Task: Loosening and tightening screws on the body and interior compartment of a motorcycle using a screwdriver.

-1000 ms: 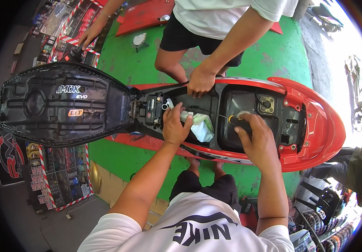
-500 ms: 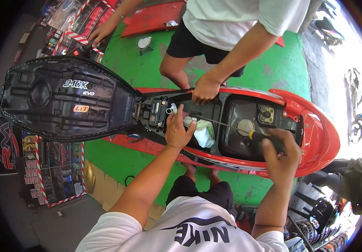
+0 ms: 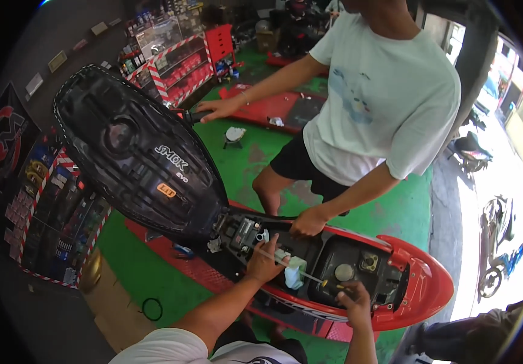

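My right hand (image 3: 355, 301) is closed around the handle of a long screwdriver (image 3: 311, 277) with a yellow collar, over the rear of a red scooter body (image 3: 422, 276). Its thin shaft slants left toward my left hand (image 3: 262, 266). That hand has its fingers apart beside the shaft's far end, close to a black battery (image 3: 246, 232) and a small white round part (image 3: 262, 236). Where the tip rests is hidden by my fingers. A crumpled white and pale green cloth (image 3: 294, 274) lies in the compartment just right of my left hand.
The black seat (image 3: 134, 158) stands tipped up at left. Opposite me, a person in a white shirt (image 3: 389, 91) rests one hand (image 3: 309, 222) on the scooter's far edge and the other (image 3: 220, 109) on the handlebar. Display cases (image 3: 61, 218) stand at left.
My view has tilted up and turned, so the scooter sits lower and slanted. The screwdriver stays in my right hand, its shaft still pointing to my left hand.
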A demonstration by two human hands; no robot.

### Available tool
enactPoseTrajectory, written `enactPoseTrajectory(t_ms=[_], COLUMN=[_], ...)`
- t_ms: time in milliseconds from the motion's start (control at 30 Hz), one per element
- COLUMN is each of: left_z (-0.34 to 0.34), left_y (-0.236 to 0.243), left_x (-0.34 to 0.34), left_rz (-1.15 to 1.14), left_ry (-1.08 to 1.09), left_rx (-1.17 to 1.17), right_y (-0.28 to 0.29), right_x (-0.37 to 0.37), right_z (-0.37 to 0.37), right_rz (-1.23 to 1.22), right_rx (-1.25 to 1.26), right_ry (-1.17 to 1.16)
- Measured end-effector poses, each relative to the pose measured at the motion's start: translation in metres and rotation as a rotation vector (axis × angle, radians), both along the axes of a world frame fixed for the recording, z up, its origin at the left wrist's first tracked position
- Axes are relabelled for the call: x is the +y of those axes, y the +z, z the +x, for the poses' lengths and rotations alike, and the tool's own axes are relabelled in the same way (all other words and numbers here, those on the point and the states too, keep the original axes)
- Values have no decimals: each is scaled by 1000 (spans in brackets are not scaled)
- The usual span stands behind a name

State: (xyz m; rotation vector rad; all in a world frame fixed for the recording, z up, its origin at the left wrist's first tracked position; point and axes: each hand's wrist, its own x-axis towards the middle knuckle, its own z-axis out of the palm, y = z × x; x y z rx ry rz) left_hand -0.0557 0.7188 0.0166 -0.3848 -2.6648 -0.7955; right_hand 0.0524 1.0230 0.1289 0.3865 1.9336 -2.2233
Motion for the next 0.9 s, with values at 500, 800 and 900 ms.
enactPoseTrajectory(t_ms=[500,800,900], left_z=[-3,-15,-18], left_y=[12,-1,5], left_x=[-5,-18,-21], left_rz=[12,123,241], left_ry=[-101,-294,-243], left_rx=[88,34,-84], right_y=[-59,-87,-52], right_x=[-95,-148,-161], right_z=[44,60,46], right_rz=[-488,279,604], right_rx=[-142,13,22], right_ry=[-262,-8,188])
